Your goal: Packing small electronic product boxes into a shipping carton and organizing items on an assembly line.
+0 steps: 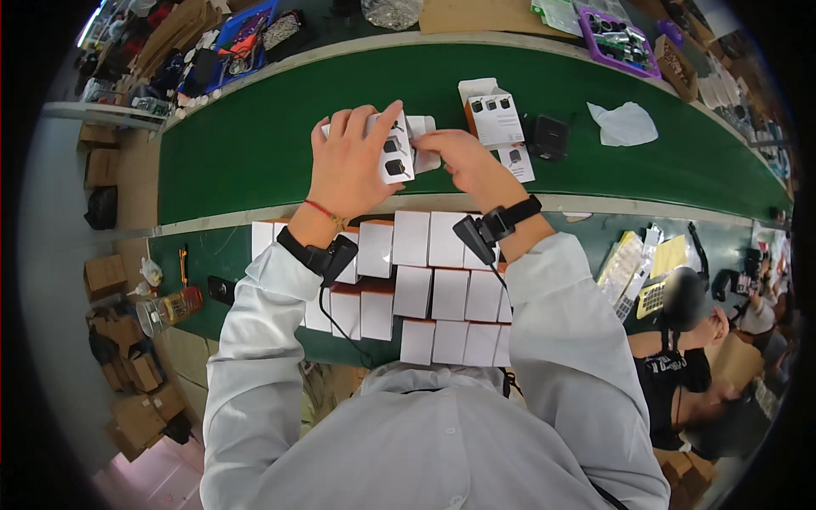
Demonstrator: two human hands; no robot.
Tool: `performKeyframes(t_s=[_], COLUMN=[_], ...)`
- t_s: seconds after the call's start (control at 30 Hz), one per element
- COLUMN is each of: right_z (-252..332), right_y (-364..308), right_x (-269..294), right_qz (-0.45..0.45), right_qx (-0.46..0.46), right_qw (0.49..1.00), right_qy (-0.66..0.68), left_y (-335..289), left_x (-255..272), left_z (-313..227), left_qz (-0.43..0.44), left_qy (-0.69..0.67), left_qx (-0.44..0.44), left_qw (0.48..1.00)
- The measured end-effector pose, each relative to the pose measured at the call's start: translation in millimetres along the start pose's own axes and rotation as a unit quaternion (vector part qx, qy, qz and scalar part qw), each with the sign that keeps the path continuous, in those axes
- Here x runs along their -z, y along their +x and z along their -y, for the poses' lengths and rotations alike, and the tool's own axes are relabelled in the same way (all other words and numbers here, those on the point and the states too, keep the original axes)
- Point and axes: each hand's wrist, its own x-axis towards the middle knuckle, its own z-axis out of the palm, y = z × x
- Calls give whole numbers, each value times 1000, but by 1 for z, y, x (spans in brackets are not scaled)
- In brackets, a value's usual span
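My left hand (344,166) is wrapped round a small white carton (397,155) with pictures of black devices on its side, held over the green work surface. The carton's end flaps (422,126) stand out on the right. There my right hand (466,160) has its thumb and fingers closed on a flap; whether they also touch something inside is hidden. To the right lies a similar carton (497,123) with its flap open, partly over a printed card (517,161). Beside them is a square black device (546,138). A crumpled white bag (623,125) is farther right.
Rows of white cartons (412,238) stand close in front of my body, under my forearms. Along the far edge are a blue tray (246,51) and a purple basket (616,42) of parts. At right, another person (680,374) sits near a yellow calculator (653,299).
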Motion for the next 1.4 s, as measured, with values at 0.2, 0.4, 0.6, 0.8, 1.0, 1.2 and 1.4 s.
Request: performKeyframes(t_s=[0.2,0.4,0.6,0.8,1.0,1.2,1.4], right_z=[-15,-16,-46,-22,-27,-64,-41], right_y=[83,134,153,155,119,126,86], right_x=[39,72,29,75,-8,-19,-16], right_qz=[-118,-160,-121,-245,-322,-261,-71], right_qx=[64,135,127,278,437,387,428], right_qw=[986,978,944,874,639,533,724], right_qy=[100,23,-280,-315,-545,-706,-536], left_y=[36,26,30,23,18,33,2], left_x=[-63,-103,-106,-81,-54,-51,-42], left_z=[36,48,43,64,78,77,115], left_qz=[151,218,138,192,107,151,191], left_qy=[-3,55,59,86,309,332,304], left_qx=[161,179,181,180,7,20,98], left_qw=[975,958,972,961,945,931,928])
